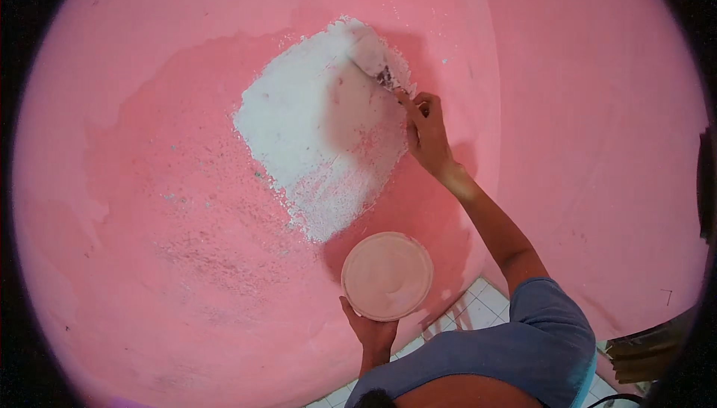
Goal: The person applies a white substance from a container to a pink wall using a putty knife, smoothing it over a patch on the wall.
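My right hand [427, 130] is closed around the handle of a putty knife, whose wide blade [367, 53] is smeared with white. The blade lies against the upper right edge of a white coated patch [287, 113] on the pink wall [202, 184]. Lower down, my left hand [370, 329] holds a round tub [387, 276] from beneath and its left side; most of those fingers are hidden behind it. Pale, smooth material seems to fill the tub nearly to its rim. The patch thins toward its lower end, where pink shows through.
A darker, rough area of the wall [187, 229] lies left of the patch. Another pink wall [597, 147] meets it on the right. White floor tiles [478, 307] show below, and a brown object [650, 352] stands at the lower right.
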Motion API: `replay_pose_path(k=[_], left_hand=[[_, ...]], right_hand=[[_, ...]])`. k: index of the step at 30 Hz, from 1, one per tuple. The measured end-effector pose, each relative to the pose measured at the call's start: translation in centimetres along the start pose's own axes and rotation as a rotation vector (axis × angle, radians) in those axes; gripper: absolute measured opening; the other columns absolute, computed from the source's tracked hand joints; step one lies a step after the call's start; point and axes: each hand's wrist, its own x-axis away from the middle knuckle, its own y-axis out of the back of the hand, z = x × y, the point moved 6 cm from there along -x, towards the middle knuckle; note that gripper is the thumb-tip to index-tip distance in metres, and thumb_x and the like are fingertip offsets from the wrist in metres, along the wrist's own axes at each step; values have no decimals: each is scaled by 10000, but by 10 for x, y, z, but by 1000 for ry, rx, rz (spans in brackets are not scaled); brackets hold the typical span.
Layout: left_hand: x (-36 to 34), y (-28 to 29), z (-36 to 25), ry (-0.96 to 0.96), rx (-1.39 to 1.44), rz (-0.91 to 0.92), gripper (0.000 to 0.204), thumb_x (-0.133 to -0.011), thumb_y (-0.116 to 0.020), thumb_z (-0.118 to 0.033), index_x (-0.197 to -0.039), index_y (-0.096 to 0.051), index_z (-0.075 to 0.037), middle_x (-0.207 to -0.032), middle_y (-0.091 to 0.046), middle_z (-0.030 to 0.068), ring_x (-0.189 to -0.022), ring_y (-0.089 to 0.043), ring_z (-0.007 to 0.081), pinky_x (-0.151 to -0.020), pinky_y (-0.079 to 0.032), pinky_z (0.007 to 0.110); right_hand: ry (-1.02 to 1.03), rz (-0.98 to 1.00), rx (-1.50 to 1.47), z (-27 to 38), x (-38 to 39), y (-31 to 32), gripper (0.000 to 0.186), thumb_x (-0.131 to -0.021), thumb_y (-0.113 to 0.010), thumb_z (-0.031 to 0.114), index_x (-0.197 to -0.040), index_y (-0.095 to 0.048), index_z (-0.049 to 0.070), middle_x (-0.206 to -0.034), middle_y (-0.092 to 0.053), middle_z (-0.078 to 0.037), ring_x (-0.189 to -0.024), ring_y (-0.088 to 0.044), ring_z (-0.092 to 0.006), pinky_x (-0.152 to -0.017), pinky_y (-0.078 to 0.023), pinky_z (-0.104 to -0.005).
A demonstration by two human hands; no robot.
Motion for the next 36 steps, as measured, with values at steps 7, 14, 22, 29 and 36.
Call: replay_pose_path(k=[7, 14, 22, 29, 36], left_hand=[[4, -2, -4, 29, 263, 142, 630, -962, -206, -556, -1413, -316, -130, -1465, -311, 128, -1349, -274, 327, -1102, -231, 534], [1, 2, -9, -57, -57, -46, 604, -978, -172, -525, -1416, -283, -123, -1468, -298, 124, -1347, -279, 313, -1114, -220, 512], [6, -4, -2, -22, 44, 10, 573, -992, -148, -482, -1420, -277, -124, -1468, -289, 132, -1349, -279, 309, -1111, -224, 515], [8, 0, -10, -55, 58, 125, 563, -996, -194, -476, -1415, -231, -100, -1468, -296, 119, -1349, -288, 271, -1117, -234, 470], [10, -5, -8, -1, 414, 285, 603, -980, -198, -517, -1419, -249, -107, -1474, -288, 120, -1344, -293, 303, -1102, -247, 502]], right_hand=[[-52, 39, -5, -25, 87, -6, 582, -789, -480, -151, -1327, -480, 73, -991, -385, -125, -885, -420, -227, -750, -412, -266], [-35, -20, 0, 9, 7, 5, 568, -799, -476, -146, -1320, -489, 81, -998, -384, -122, -842, -425, -203, -718, -412, -278], [86, 75, 71, 6, -29, -1, 593, -768, -472, -153, -1321, -474, 63, -1029, -401, -144, -795, -442, -236, -693, -427, -313], [-208, 213, -34, -38, 27, 24, 565, -754, -510, -131, -1286, -508, 61, -1054, -453, -182, -982, -478, -337, -845, -428, -360], [444, 184, 210, -7, -86, 46, 644, -721, -538, -144, -1280, -546, 176, -1145, -498, -136, -1035, -485, -307, -883, -432, -384]])
